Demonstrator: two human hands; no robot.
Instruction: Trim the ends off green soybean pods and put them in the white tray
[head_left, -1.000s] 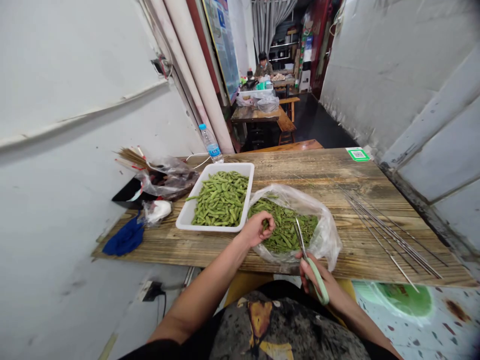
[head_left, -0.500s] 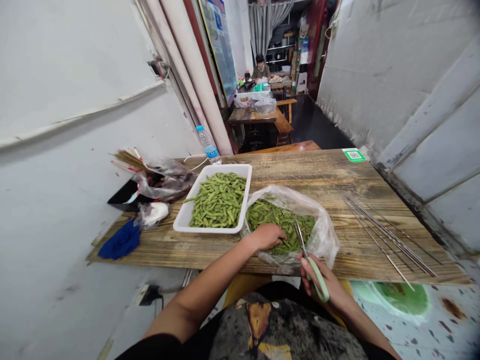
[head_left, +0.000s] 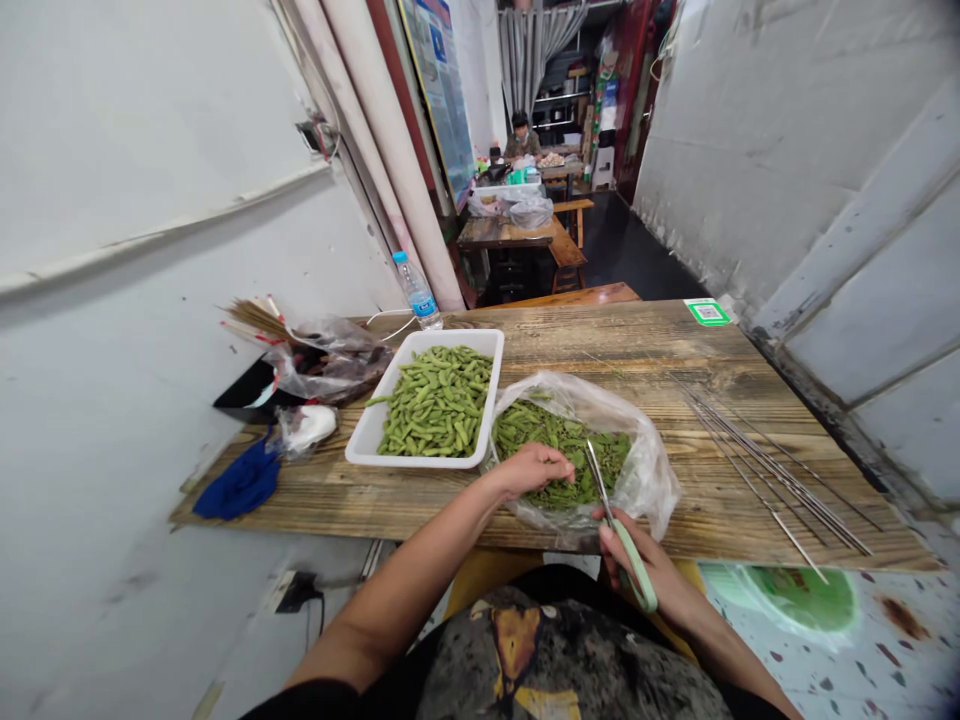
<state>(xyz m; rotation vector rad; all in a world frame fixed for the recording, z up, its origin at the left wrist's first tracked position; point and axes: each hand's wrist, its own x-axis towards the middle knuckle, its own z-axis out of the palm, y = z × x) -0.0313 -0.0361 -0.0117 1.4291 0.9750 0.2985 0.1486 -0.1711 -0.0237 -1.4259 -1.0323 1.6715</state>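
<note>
My left hand [head_left: 534,468] reaches into a clear plastic bag [head_left: 651,470] of green edamame pods [head_left: 570,450], its fingers curled down among the pods. My right hand [head_left: 643,566] grips green-handled scissors [head_left: 619,530] at the table's near edge, blades pointing into the bag. A white tray [head_left: 366,432] heaped with more pods stands just left of the bag on the wooden table [head_left: 652,355].
Several metal skewers [head_left: 765,465] lie on the right of the table. A water bottle [head_left: 417,290], a bag of wooden sticks [head_left: 315,350], a wrapped white bundle [head_left: 304,425] and a blue cloth [head_left: 244,480] sit at the left. Far back, a person [head_left: 520,133] sits at another table.
My left hand dipped lower into the bag of pods, then lifted slightly. The right hand with the scissors stayed nearly still.
</note>
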